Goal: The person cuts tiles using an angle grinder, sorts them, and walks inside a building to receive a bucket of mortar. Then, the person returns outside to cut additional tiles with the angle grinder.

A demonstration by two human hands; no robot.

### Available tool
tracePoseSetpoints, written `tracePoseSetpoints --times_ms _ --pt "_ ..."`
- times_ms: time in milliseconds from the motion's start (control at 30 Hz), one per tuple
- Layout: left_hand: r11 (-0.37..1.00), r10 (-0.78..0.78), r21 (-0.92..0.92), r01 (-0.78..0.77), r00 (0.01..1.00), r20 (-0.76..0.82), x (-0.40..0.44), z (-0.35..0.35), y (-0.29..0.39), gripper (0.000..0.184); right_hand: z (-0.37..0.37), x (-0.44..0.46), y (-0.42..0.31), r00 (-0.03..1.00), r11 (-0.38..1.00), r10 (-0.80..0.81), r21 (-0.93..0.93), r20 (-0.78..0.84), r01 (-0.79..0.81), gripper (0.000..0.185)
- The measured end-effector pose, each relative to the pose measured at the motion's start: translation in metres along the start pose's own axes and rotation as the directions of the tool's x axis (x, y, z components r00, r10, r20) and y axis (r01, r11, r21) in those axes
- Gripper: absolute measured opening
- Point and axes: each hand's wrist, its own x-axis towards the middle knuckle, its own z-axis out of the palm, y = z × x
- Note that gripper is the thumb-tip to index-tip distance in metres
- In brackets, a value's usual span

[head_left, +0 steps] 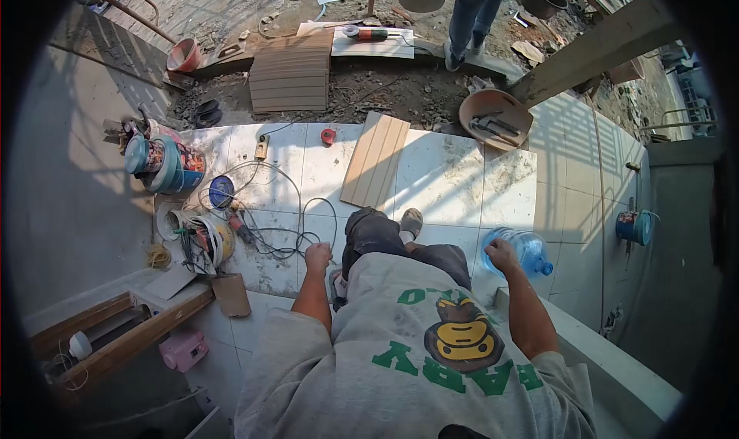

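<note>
My left hand [317, 256] hangs beside my left leg with its fingers curled in, above a loop of grey cable [300, 208] on the tiles. Nothing shows in it. My right hand [502, 253] is a loose fist, seen in front of a large clear blue water bottle [531, 256] lying on its side; whether they touch I cannot tell. Ahead of my feet a grooved tan tile [376, 160] lies on the white floor tiles. Near it sits a small red tape measure [329, 136].
Paint buckets [173, 165] and a power tool [240, 227] crowd the left. A stack of grooved tiles [289, 73], an angle grinder [369, 34] on a white board and a basin of tools [496, 119] lie ahead. A person's legs [473, 15] stand beyond, near a slanting post [593, 50].
</note>
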Motion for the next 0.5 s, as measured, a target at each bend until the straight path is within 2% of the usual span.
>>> tracePoseSetpoints --times_ms 33,67,133,167,233,267,300,333,367,433,467,500 --pt "0.990 0.109 0.090 -0.113 0.993 0.043 -0.011 0.024 0.008 0.026 -0.034 0.016 -0.015 1.000 1.000 -0.021 -0.023 -0.004 0.021 0.033" --pt "0.994 0.092 0.058 -0.093 0.995 0.028 -0.019 0.049 0.023 0.026 -0.053 0.042 -0.015 0.999 0.997 -0.045 -0.054 0.009 0.045 0.033" --pt "0.997 0.074 0.013 -0.075 0.996 0.044 -0.022 0.093 0.054 0.031 -0.076 0.089 -0.005 0.998 0.993 -0.027 0.115 0.064 0.019 0.033" --pt "0.998 0.063 0.004 -0.064 0.997 0.047 -0.017 0.110 0.070 0.031 -0.087 0.108 -0.006 0.997 0.995 -0.025 0.100 0.068 0.018 0.033" --pt "0.959 0.141 0.238 -0.155 0.987 0.075 0.004 0.145 0.112 0.033 -0.099 0.144 -0.018 0.995 0.997 -0.040 -0.064 0.094 0.046 0.033" --pt "0.963 0.135 0.227 -0.148 0.988 0.074 0.015 0.164 0.136 0.033 -0.098 0.164 -0.017 0.988 0.993 -0.050 -0.098 0.146 0.065 0.035" --pt "0.924 0.202 0.315 -0.217 0.976 0.080 0.028 0.182 0.161 0.033 -0.094 0.183 -0.016 0.978 0.987 -0.064 -0.132 0.201 0.091 0.036" --pt "0.872 0.265 0.404 -0.278 0.960 0.090 0.041 0.198 0.188 0.034 -0.088 0.190 -0.019 0.948 0.979 -0.095 -0.145 0.304 0.144 0.038" --pt "0.887 0.252 0.385 -0.257 0.966 0.064 0.057 0.224 0.247 0.034 -0.098 0.230 -0.034 0.901 0.963 -0.130 -0.162 0.414 0.213 0.040" --pt "0.794 0.308 0.466 -0.390 0.919 0.245 0.032 0.261 0.323 0.039 -0.112 0.265 -0.042 0.812 0.917 -0.086 -0.272 0.577 0.290 0.042" --pt "0.805 0.283 0.466 -0.367 0.928 0.242 0.017 0.279 0.340 0.039 -0.142 0.267 -0.079 0.849 0.887 0.001 -0.392 0.529 0.243 0.036" --pt "0.749 0.337 0.480 -0.457 0.886 0.318 0.018 0.295 0.374 0.037 -0.165 0.278 -0.098 0.893 0.856 -0.091 -0.424 0.441 0.297 0.028"
